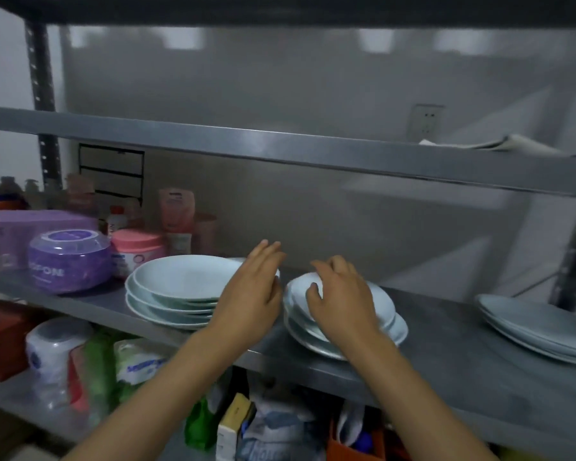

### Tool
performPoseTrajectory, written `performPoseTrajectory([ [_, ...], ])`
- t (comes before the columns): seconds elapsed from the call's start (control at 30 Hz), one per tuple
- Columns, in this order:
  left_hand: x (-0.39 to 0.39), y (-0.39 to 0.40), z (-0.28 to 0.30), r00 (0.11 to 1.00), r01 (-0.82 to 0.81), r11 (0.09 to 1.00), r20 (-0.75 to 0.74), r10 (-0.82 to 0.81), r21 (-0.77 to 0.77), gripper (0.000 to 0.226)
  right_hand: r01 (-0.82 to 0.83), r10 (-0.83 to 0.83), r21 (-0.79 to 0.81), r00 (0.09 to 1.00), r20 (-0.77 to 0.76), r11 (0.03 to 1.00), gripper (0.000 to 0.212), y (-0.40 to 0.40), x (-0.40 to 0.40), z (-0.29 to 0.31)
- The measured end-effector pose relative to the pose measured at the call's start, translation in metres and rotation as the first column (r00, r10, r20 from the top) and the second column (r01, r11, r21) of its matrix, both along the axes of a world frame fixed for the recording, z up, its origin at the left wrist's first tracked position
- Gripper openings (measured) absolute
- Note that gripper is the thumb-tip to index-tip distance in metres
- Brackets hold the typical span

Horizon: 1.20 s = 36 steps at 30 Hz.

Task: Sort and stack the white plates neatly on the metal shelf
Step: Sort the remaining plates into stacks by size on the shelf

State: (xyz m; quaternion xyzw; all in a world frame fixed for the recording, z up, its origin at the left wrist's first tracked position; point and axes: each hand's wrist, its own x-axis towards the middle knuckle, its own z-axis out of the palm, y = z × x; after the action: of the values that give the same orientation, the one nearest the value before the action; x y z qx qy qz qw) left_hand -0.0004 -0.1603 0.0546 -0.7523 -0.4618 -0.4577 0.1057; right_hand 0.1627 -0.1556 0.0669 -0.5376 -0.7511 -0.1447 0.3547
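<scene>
The scene is dim and grey, with a cool cast. Soft bright patches glare on the glossy back wall [313,78] at twelve o'clock; their source cannot be told. The whole frame is smeared with motion blur, so labels on the jars [69,261] at nine o'clock are unreadable. Shelf edges [280,144] bow toward the corners. Below, at six o'clock, clutter sinks into shadow.

The right plate stack [542,327] runs off the frame's edge; the hands cover parts of the other stacks.
</scene>
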Motion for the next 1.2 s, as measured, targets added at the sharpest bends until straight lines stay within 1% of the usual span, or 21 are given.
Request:
performPoseTrajectory([
  [0.1,0.049,0.002,-0.004,0.995,0.089,0.996,-0.048,-0.087,0.023,0.044,0.1,-0.101,0.028,0.994,0.05,0.995,0.034,-0.001,0.047,-0.004],
  [0.2,0.109,0.0,-0.003,0.98,0.18,0.981,-0.101,-0.172,0.075,0.044,0.217,-0.218,0.023,0.975,0.048,0.976,0.025,-0.007,0.108,-0.011],
  [0.3,0.165,-0.001,-0.005,0.953,0.282,0.955,-0.145,-0.268,0.092,0.048,0.321,-0.321,-0.009,0.947,0.018,0.947,0.032,-0.012,0.168,-0.023],
  [0.4,0.219,-0.001,-0.016,0.913,0.402,0.913,-0.109,-0.393,0.07,0.051,0.426,-0.431,-0.082,0.902,-0.041,0.901,0.036,-0.019,0.229,-0.038],
  [0.53,0.283,0.003,-0.036,0.85,0.527,0.85,-0.024,-0.527,0.002,0.045,0.543,-0.568,-0.178,0.808,-0.158,0.821,0.037,-0.038,0.297,-0.055],
  [0.63,0.317,0.02,-0.051,0.832,0.554,0.832,-0.008,-0.554,-0.022,0.04,0.586,-0.623,-0.218,0.76,-0.185,0.78,0.038,-0.047,0.326,-0.064],
  [0.77,0.355,0.04,-0.055,0.831,0.553,0.831,-0.03,-0.555,-0.058,0.041,0.579,-0.632,-0.264,0.744,-0.214,0.771,0.04,-0.05,0.358,-0.075],
  [0.87,0.39,0.059,-0.063,0.839,0.537,0.843,-0.089,-0.537,-0.028,0.033,0.593,-0.678,-0.333,0.677,-0.288,0.733,0.041,-0.045,0.372,-0.086],
  [0.97,0.419,0.078,-0.068,0.869,0.47,0.88,-0.141,-0.475,-0.063,0.04,0.589,-0.667,-0.317,0.687,-0.287,0.743,0.041,-0.039,0.377,-0.091],
  [1.03,0.43,0.088,-0.074,0.877,0.429,0.893,-0.172,-0.448,-0.136,0.044,0.582,-0.657,-0.306,0.686,-0.312,0.753,0.039,-0.038,0.382,-0.095],
  [1.1,0.431,0.095,-0.08,0.878,0.414,0.894,-0.187,-0.441,-0.17,0.039,0.588,-0.658,-0.294,0.685,-0.313,0.753,0.038,-0.037,0.385,-0.098],
  [1.2,0.425,0.094,-0.081,0.871,0.436,0.892,-0.19,-0.452,-0.121,0.024,0.601,-0.671,-0.299,0.673,-0.311,0.741,0.036,-0.036,0.385,-0.098],
])
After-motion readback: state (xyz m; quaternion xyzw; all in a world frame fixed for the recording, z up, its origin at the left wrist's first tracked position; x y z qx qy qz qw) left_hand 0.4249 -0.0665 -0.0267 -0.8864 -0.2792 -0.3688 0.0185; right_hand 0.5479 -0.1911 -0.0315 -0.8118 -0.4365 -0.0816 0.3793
